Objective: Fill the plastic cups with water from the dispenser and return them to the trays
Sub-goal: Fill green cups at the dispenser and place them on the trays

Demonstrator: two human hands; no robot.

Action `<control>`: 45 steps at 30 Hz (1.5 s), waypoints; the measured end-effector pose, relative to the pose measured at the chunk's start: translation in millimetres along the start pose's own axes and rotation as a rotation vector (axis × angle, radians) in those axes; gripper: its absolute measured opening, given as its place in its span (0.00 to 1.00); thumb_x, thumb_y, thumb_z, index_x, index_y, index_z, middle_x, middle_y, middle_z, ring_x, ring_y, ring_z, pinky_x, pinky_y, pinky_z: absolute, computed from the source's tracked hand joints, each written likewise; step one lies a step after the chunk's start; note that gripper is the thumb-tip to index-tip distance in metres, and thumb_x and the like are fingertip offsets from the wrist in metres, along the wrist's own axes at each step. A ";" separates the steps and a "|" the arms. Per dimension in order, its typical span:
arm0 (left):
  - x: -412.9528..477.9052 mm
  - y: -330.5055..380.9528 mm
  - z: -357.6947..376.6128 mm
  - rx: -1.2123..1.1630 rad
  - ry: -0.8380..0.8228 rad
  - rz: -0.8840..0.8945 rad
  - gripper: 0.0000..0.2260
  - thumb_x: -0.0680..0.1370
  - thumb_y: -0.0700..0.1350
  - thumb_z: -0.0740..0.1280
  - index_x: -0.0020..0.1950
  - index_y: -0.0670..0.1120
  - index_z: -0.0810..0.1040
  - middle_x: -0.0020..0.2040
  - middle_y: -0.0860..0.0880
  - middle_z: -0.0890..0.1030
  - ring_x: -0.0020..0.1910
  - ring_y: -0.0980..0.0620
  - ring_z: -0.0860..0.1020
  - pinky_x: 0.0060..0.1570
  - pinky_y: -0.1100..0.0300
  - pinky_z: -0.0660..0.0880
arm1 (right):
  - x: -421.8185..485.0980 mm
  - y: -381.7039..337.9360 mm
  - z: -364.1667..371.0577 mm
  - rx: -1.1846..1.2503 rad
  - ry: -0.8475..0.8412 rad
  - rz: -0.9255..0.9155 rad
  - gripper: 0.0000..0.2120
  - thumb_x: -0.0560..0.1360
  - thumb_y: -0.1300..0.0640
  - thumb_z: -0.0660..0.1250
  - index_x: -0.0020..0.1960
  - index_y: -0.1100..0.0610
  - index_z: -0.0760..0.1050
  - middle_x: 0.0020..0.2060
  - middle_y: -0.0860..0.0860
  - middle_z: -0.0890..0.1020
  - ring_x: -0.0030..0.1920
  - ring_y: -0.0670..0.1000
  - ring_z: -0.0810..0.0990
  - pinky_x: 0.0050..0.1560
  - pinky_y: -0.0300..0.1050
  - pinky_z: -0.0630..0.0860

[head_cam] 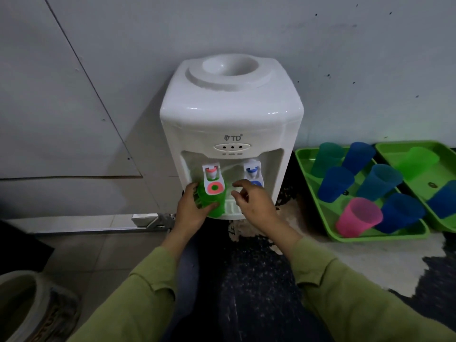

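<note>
Left hand [191, 208] is wrapped around a green cup [212, 202], fingers curled on its side, holding it under the red tap [212, 172] of the white dispenser [230, 114]. The cup's rim sits against the red-and-green push paddle just below that tap. Can't tell if water is running or how full the cup is.

Right hand [255, 202] holds nothing: fingers loosely bent and spread, hovering just right of the green cup, in front of the drip tray [232, 208] and just below the blue tap [252, 170]. Can't tell whether a fingertip touches the blue paddle. Both sleeves are olive green.

Well to the right of the right hand: near green tray [318, 206] on the floor carrying six cups. Pink cup [359, 217] is the closest one to the hands, at the tray's near edge. Behind it a blue cup [335, 183], then a teal cup [327, 157] at the far corner. Further right in the same tray: dark blue cup [399, 213], teal-blue cup [380, 182], another blue cup [359, 156]. All look tilted in the wide-angle view; contents not readable.

Second green tray [392, 150] sits just beyond the first, touching or nearly so, partly cut off by the frame edge. It carries a green cup lying toward the back [419, 162] and a blue cup at the frame edge [444, 198].

Far left of the left hand, bottom corner: a pale round vessel [22, 307], partly out of frame.
</note>
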State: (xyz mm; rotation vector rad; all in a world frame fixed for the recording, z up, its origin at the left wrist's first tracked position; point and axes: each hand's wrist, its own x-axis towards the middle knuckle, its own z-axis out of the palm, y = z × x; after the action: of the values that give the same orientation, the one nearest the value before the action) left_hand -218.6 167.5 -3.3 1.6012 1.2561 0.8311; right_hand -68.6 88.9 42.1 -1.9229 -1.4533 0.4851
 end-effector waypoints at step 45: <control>10.2 2.0 -2.1 0.082 -0.016 -0.002 0.31 0.62 0.37 0.79 0.61 0.42 0.68 0.54 0.44 0.78 0.52 0.46 0.78 0.54 0.53 0.76 | 16.4 -38.4 -68.4 -0.404 0.556 -0.448 0.30 0.76 0.49 0.61 0.74 0.56 0.57 0.74 0.57 0.54 0.74 0.59 0.52 0.74 0.55 0.50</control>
State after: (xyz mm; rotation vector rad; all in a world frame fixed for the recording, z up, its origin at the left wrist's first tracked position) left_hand -217.2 177.8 -0.9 1.6683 1.2950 0.7733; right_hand -46.0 90.8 119.0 -1.7337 -1.5962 -0.5461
